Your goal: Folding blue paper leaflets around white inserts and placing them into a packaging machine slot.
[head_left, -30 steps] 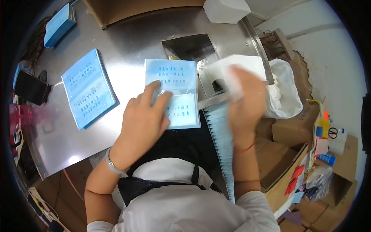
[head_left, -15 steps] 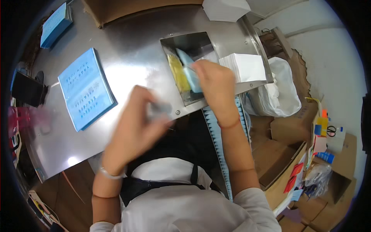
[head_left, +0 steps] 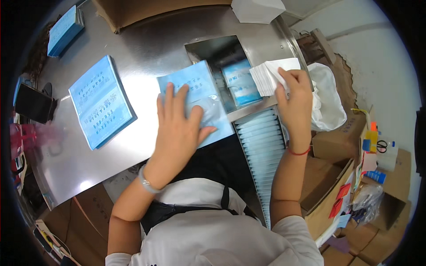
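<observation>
Spread fingers of my left hand (head_left: 174, 122) lie flat on a blue printed plastic pouch (head_left: 194, 72) near the metal table's front edge. The pouch has a clear, crinkled lower part beside my thumb. At the right, my right hand (head_left: 295, 99) pinches the edge of a white sheet (head_left: 290, 65) on top of a stack of white sheets (head_left: 262, 76). Between the hands, a rectangular opening in the table (head_left: 206, 48) shows another blue printed pouch (head_left: 242, 80) inside. From below it a pleated row of pale blue pouches (head_left: 259, 148) runs down toward me.
A neat pile of blue pouches (head_left: 101, 102) lies on the left of the metal table (head_left: 142, 57), with another pile (head_left: 64, 32) at far left. A cardboard box (head_left: 164, 9) stands behind. At right are a white-lined bin (head_left: 329, 104) and cardboard cartons (head_left: 326, 177).
My right hand has moved from the opening to the white stack. A blue pouch now lies on the table under my left hand, which has moved right and flattened. The yellow item no longer shows.
</observation>
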Available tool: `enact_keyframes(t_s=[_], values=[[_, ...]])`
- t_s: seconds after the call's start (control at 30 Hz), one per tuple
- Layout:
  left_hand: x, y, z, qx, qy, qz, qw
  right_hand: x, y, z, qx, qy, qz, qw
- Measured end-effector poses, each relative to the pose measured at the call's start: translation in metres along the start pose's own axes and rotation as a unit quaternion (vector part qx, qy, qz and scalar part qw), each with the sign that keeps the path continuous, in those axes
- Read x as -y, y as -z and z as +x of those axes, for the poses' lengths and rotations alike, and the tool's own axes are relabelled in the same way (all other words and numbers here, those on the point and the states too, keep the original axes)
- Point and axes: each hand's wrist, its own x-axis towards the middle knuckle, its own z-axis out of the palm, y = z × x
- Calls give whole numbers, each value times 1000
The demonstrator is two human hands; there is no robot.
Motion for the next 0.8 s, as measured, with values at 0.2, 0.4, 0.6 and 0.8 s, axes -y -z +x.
enact_keyframes(t_s=[0.2, 0.4, 0.6, 0.8], values=[[17, 24, -12, 28, 11, -13, 999, 75, -19, -38, -12, 164, 79, 983], [33, 19, -19, -45, 27, -4, 999, 112, -69, -21, 58, 174, 25, 983], [14, 24, -11, 17, -45, 65, 997, 65, -19, -12, -112, -7, 164, 980], [15, 2, 35, 72, -87, 91, 989, 33, -36, -9, -102, -4, -85, 991]])
